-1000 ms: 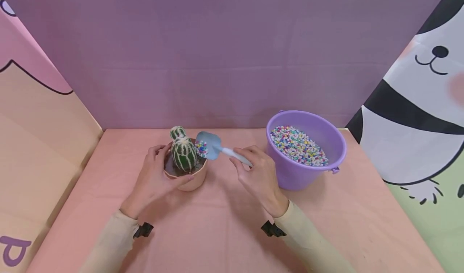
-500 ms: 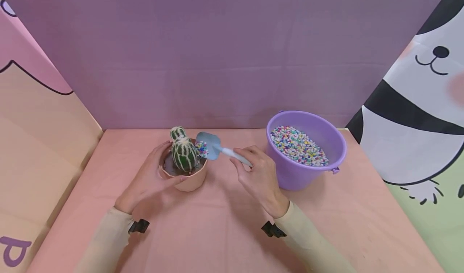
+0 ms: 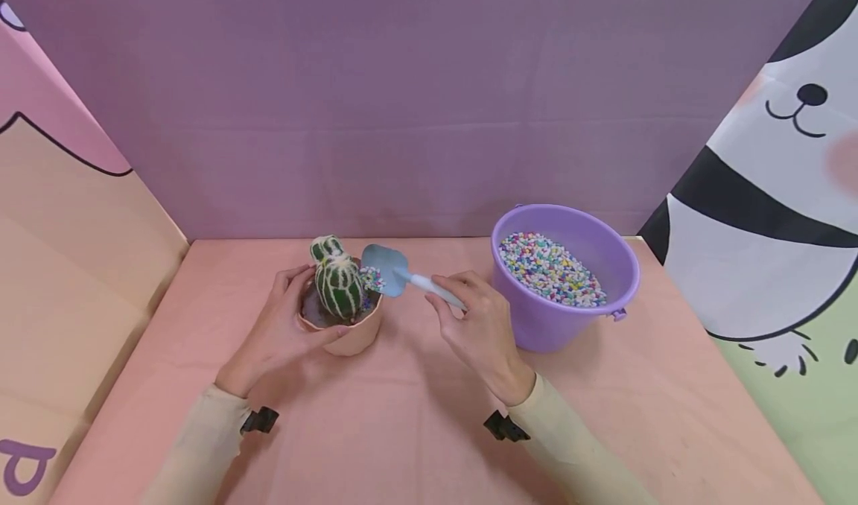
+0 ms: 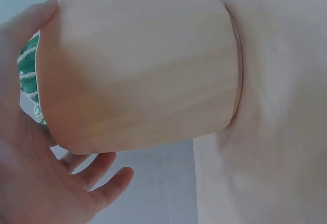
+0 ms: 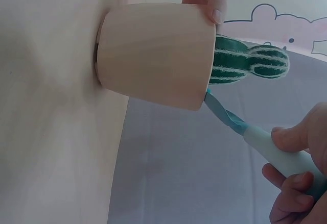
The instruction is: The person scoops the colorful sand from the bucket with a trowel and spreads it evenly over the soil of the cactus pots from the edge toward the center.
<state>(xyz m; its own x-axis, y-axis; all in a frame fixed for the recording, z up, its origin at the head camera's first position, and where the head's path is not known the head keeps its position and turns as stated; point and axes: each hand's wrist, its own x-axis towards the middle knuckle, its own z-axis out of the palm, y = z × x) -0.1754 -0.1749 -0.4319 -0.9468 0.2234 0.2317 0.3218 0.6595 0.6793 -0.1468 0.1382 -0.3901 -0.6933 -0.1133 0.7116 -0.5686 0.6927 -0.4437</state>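
Cream cloth is closest to me: a long left sleeve and a long right sleeve rise from the bottom edge of my head view, each with a small black device at the wrist, over a peach-pink cloth-covered table. Left of centre, I have the left hand clamped around a peach, smooth-walled round pot, thumb along the near rim and fingers about its left side. The pot stands on the cloth, and in it I see dark soil and a green, white-striped cactus with a small round top. At the middle of the frame, the right hand is pinched on the white handle of a small light-blue trowel; its blade lies at the pot's right rim, just beside the cactus, carrying small multicoloured beads. My right wrist view puts the blade's edge against that rim. Right of centre, well apart from the pot, sits a purple round bucket, partly filled with a bed of similar beads. Farthest off, I get a plain mauve cloth backdrop across the top and a black-and-white panda print at the right.
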